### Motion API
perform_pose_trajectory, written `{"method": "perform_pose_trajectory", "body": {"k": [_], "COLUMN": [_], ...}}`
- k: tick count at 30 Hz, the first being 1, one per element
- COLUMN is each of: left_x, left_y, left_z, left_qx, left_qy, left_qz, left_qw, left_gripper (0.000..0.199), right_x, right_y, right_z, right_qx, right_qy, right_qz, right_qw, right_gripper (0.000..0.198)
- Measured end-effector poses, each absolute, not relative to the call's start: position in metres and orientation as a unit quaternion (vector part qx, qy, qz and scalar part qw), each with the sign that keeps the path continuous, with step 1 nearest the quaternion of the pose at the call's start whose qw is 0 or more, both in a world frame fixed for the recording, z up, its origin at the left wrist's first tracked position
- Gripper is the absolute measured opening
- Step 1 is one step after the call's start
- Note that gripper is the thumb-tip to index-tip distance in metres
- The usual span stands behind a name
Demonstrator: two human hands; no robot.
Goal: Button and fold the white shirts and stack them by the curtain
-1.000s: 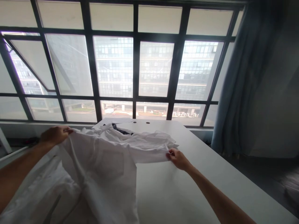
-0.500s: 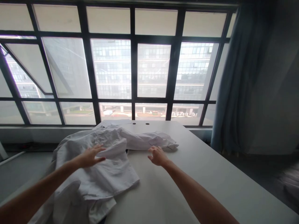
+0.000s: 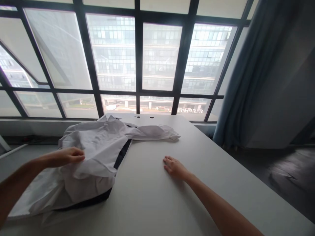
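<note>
A white long-sleeved shirt (image 3: 98, 144) lies rumpled over the left part of the white table (image 3: 147, 203), one sleeve (image 3: 152, 131) stretched out to the right. My left hand (image 3: 70, 155) is closed on the shirt's cloth at its left side. Under the shirt, a black thing (image 3: 122, 153) shows along the right and front edges; its kind is hidden. My right hand (image 3: 175, 167) lies low over the bare tabletop, palm down, right of the shirt and apart from it, its fingers stretched forward and holding nothing.
Black-framed windows (image 3: 157, 93) stand behind the table, whose far end has two dark round holes (image 3: 152, 117). At the right hangs a blue-grey curtain (image 3: 236, 98). A shiny grey thing (image 3: 292, 170) is blurred beyond the table's right edge.
My left hand has moved left and closed on the shirt. The shirt's near part has shifted left, baring more black beneath. My right hand has come lower, away from the sleeve. The view has tilted down.
</note>
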State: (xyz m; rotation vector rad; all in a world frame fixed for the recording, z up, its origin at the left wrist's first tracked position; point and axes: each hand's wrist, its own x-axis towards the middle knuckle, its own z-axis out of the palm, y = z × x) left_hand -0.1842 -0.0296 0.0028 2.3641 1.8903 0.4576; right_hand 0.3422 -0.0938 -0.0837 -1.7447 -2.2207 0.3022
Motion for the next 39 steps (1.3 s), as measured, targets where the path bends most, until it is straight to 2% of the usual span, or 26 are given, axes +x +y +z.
{"method": "perform_pose_trajectory", "body": {"k": [2,4,6,9,13,17,21,29,39], "left_x": [-0.179,-0.140,-0.078,0.018,0.080,0.078,0.071,0.074,0.073], "left_y": [-0.035,-0.052,-0.077,-0.107,-0.104,-0.078,-0.074,-0.074,-0.076], "left_z": [0.024,0.037,0.036,0.006,-0.051,-0.082,-0.085,-0.085,-0.082], "left_qx": [0.751,0.767,0.832,0.898,0.878,0.818,0.808,0.819,0.840], "left_qy": [0.648,0.632,0.542,0.411,0.408,0.440,0.417,0.404,0.409], "left_qz": [0.073,0.018,0.102,0.123,0.205,0.294,0.295,0.274,0.250], "left_qw": [0.103,0.109,0.058,0.101,0.145,0.226,0.293,0.303,0.254], "left_gripper": [0.044,0.034,0.036,0.040,0.046,0.047,0.044,0.043,0.040], "right_x": [0.340,0.331,0.317,0.300,0.298,0.306,0.307,0.307,0.310], "right_y": [-0.106,-0.115,-0.121,-0.128,-0.132,-0.131,-0.130,-0.131,-0.130], "right_z": [-0.082,-0.080,-0.078,-0.076,-0.080,-0.084,-0.085,-0.087,-0.087], "right_qx": [-0.609,-0.604,-0.599,-0.596,-0.590,-0.586,-0.586,-0.588,-0.580], "right_qy": [-0.768,-0.765,-0.760,-0.749,-0.745,-0.735,-0.724,-0.702,-0.704], "right_qz": [0.101,0.088,0.083,0.097,0.104,0.136,0.160,0.191,0.192], "right_qw": [0.172,0.204,0.238,0.273,0.294,0.313,0.328,0.353,0.363], "right_gripper": [0.040,0.031,0.025,0.021,0.018,0.017,0.017,0.018,0.021]}}
